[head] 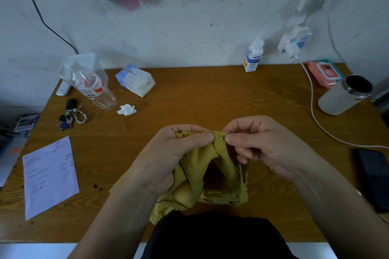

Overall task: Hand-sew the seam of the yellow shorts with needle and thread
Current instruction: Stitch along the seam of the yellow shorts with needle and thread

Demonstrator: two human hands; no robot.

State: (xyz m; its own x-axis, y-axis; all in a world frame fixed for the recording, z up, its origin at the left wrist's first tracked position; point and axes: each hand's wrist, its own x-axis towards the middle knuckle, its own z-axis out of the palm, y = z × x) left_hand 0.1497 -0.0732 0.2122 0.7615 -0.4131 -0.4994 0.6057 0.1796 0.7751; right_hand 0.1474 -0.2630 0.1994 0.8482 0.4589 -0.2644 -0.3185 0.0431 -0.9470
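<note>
**Wooden desk (210,94) against a scuffed white wall: needle at the seam of the yellow shorts (200,174)**

The shorts are bunched at the near edge of the desk, right in front of the person. Their top fold is lifted between both hands.

The left hand (174,153) has thumb and fingers clamped on the seam fold, just beside the needle (220,137). The right hand (263,145) pinches the needle between thumb and forefinger, other fingers curled in. Only a short silver bit shows between the two thumbs. The thread can't be made out.

Doing this step well, as a judgement:
- Keep the fold taut and flat between the hands.
- Keep the left thumb close to the entry point but out of the tip's path.
- Catch both layers near the edge with a small, even stitch.
- Draw through smoothly so nothing puckers or knots.

Writing:
- Plastic bottle (99,90): red-and-white label, lettering unreadable.
- White bottle (253,55): blue and orange label, too small to read.
- Pink wipes pack (325,73): illegible.
- Printed sheet (49,176): blurred.

No brand can be read.
</note>
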